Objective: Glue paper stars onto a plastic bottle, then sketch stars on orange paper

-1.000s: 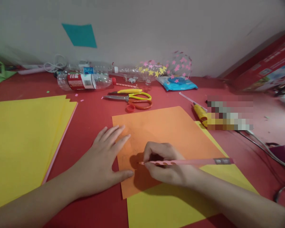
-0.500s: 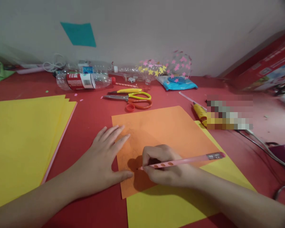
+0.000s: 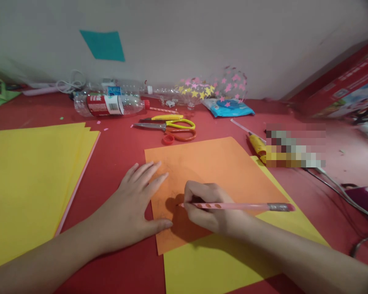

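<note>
An orange sheet [image 3: 230,167] lies on the red table, partly over a yellow sheet [image 3: 196,269]. Faint pencil marks show near its left side. My left hand [image 3: 135,204] rests flat with fingers spread, its fingertips and thumb on the orange sheet's left edge. In my right hand [image 3: 208,208] a pink pencil [image 3: 245,206] is pinched, with its tip at the left part of the orange sheet and its eraser end pointing right. A shadow falls around the tip.
Yellow sheets [image 3: 27,175] are stacked at the left. Behind the orange sheet lie scissors [image 3: 165,126], a yellow cutter [image 3: 168,117], a red ring [image 3: 168,139] and plastic bottles [image 3: 101,105]. A yellow tool [image 3: 257,147] and cables are at the right.
My right hand has moved slightly up the orange sheet, away from me, and the pencil now lies more level. My left hand has stayed in place.
</note>
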`<state>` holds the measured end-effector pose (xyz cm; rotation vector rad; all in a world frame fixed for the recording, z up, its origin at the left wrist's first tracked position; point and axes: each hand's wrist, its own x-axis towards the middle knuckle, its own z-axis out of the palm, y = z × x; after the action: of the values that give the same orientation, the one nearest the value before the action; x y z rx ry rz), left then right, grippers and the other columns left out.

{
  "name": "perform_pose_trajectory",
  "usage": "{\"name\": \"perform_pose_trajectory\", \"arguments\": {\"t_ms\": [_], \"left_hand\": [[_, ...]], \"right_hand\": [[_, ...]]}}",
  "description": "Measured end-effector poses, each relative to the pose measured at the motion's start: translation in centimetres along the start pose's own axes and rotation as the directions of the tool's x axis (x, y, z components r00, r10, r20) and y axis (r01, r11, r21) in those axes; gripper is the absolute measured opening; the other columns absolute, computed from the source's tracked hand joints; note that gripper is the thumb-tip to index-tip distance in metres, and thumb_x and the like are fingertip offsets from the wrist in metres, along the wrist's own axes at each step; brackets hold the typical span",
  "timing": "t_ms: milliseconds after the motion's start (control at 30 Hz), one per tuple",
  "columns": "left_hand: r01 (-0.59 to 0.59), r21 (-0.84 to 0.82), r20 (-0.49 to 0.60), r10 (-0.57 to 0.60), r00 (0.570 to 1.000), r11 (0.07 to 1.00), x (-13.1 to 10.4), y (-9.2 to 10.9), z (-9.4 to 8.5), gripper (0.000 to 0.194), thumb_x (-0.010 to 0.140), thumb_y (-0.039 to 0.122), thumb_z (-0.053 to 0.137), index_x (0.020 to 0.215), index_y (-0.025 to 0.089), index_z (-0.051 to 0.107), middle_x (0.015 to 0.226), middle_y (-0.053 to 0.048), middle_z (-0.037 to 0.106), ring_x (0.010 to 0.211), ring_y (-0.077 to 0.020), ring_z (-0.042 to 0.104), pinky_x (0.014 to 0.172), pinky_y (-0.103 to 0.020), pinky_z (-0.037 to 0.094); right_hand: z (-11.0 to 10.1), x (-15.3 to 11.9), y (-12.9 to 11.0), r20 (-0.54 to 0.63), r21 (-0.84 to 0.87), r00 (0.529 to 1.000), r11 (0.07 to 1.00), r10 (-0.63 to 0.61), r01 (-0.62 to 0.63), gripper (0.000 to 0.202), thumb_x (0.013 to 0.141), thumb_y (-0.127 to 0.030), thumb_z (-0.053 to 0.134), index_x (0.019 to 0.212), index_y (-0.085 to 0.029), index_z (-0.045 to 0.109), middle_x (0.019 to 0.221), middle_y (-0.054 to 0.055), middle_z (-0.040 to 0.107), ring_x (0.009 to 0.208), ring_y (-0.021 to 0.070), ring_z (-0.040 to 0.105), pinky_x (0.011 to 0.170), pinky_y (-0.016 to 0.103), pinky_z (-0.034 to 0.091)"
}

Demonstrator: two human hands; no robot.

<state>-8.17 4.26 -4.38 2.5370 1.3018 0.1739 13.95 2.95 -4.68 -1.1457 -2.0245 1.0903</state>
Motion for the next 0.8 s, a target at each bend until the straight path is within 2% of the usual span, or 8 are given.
{"name": "perform_pose_trajectory", "arguments": {"t_ms": [300, 500, 800], "left_hand": [[0.007, 0.019, 0.015, -0.007, 1.000, 1.000, 0.06, -0.03, 0.07, 0.092, 0.076, 0.075, 0.049, 0.147, 0.019, 0.035, 0.160, -0.012, 0.019, 0.145, -0.0385, 0.015, 0.116, -0.060, 0.015], [0.018, 0.036, 0.044, -0.020, 0.999, 0.999, 0.02, 0.04, -0.08, 0.093, 0.076, 0.077, 0.045, 0.148, 0.019, 0.034, 0.160, -0.013, 0.017, 0.146, -0.0363, 0.013, 0.116, -0.059, 0.015], [0.015, 0.011, 0.038, -0.016, 0.999, 1.000, -0.18, 0.07, -0.17, 0.093, 0.076, 0.077, 0.047, 0.148, 0.020, 0.033, 0.160, -0.012, 0.019, 0.145, -0.0374, 0.014, 0.116, -0.060, 0.015]], "right_hand": [[-0.49, 0.23, -0.38, 0.040, -0.045, 0.999, 0.999, 0.029, -0.027, 0.014, 0.067, -0.008, 0.046, 0.065, -0.020, 0.040, 0.053, -0.008, 0.040, 0.046, 0.0053, 0.032, 0.040, 0.016, 0.023], [-0.67, 0.22, -0.28, 0.061, -0.077, 0.997, 0.996, -0.041, 0.045, 0.016, 0.061, -0.007, 0.044, 0.062, -0.021, 0.036, 0.052, -0.008, 0.038, 0.045, 0.0052, 0.031, 0.039, 0.017, 0.020], [-0.85, 0.17, -0.28, 0.085, -0.101, 0.995, 0.993, -0.046, 0.055, 0.016, 0.060, -0.008, 0.044, 0.061, -0.021, 0.035, 0.051, -0.007, 0.039, 0.044, 0.0057, 0.032, 0.039, 0.017, 0.020]]}}
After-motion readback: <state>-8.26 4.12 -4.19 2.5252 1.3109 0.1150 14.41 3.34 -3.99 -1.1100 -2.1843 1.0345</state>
